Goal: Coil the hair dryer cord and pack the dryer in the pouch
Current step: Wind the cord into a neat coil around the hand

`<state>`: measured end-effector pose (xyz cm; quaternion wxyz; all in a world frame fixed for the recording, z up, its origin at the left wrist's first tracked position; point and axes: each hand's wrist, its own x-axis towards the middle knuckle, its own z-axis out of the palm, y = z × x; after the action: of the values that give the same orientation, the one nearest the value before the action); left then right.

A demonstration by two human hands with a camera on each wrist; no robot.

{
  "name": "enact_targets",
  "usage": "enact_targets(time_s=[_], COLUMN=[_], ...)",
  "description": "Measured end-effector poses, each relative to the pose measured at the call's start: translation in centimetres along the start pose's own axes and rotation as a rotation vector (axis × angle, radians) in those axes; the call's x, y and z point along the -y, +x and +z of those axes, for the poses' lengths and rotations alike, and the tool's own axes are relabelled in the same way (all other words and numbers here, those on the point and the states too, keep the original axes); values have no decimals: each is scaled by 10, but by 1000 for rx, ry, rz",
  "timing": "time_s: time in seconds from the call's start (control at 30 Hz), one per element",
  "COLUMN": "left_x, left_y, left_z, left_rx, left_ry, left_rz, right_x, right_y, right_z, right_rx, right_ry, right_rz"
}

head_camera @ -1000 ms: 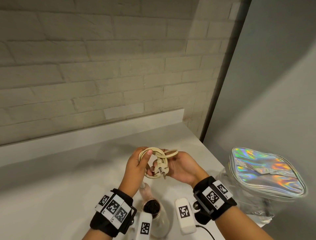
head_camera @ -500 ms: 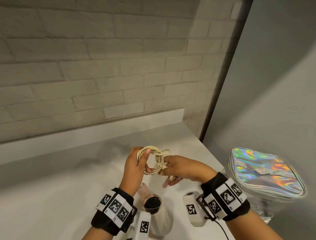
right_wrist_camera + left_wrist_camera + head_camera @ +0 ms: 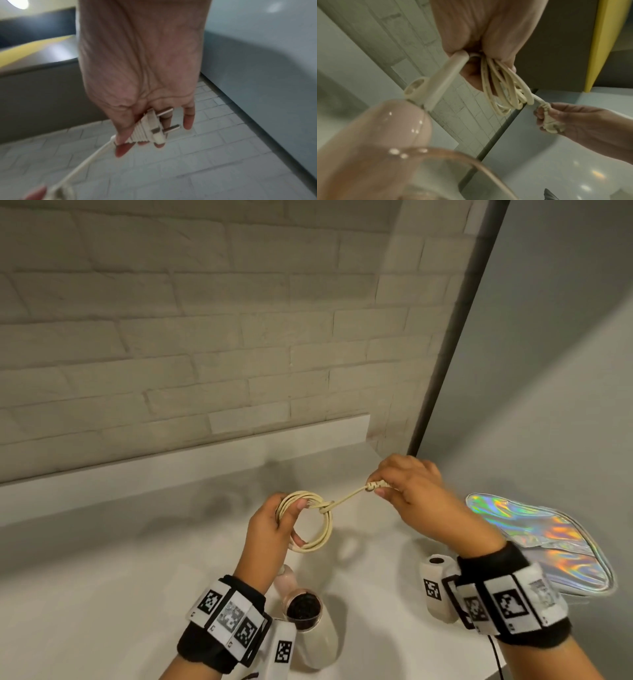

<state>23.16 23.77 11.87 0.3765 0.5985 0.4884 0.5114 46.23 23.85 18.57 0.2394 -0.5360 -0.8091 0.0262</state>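
both of my hands are up over the counter and both are busy with the cord. my left hand [image 3: 270,525] has its fingers and thumb curled round a cream, smooth rubbery cord wound into a round coil of several loops [image 3: 313,523], held upright. one turn of the same cord is wrapped across the bundle near its top, and from that knot a single strand runs taut up and to the right. my right hand [image 3: 414,491] grips the end of that strand, fingers and thumb clenched on the cream two-pin plug with ribbed plastic sides [image 3: 150,129]; its two round metal pins point out past my fingers, and my little finger sticks out straighter than the rest.

below my left wrist hangs or rests the glossy pale pink hair dryer with a rounded plastic body [image 3: 308,618], its dark round mouth facing up; i cannot tell whether it touches the counter. in the left wrist view a thick cream strain-relief sleeve with a hanging ring [image 3: 435,86] joins the dryer to the cord inside my left palm.

well to the right, on the white matte counter [image 3: 102,594], stands the iridescent silver pouch with a zipped, rainbow-sheen top and clear sides [image 3: 534,542], apart from both hands. i read no writing or brand anywhere; the black wristbands carry only square black-and-white code markers.
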Motion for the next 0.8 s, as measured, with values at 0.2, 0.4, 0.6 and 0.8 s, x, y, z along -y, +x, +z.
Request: enact_targets(time_s=[0.2,0.4,0.6,0.8], left_x=[-6,-11,9,13], left_y=[-1,0,5,11], left_z=[-2,5,-3,3], left_rx=[50,55,14,-8], left_ry=[29,-17,57,125], left_rz=[2,38,72,108], right_x=[4,24,42,49], right_y=[0,3,1,1], right_z=[52,92,89,95], right_rx=[-151,-16,79,235], right_ry=[-219,671,1404,1755], right_rz=[91,410,551,655])
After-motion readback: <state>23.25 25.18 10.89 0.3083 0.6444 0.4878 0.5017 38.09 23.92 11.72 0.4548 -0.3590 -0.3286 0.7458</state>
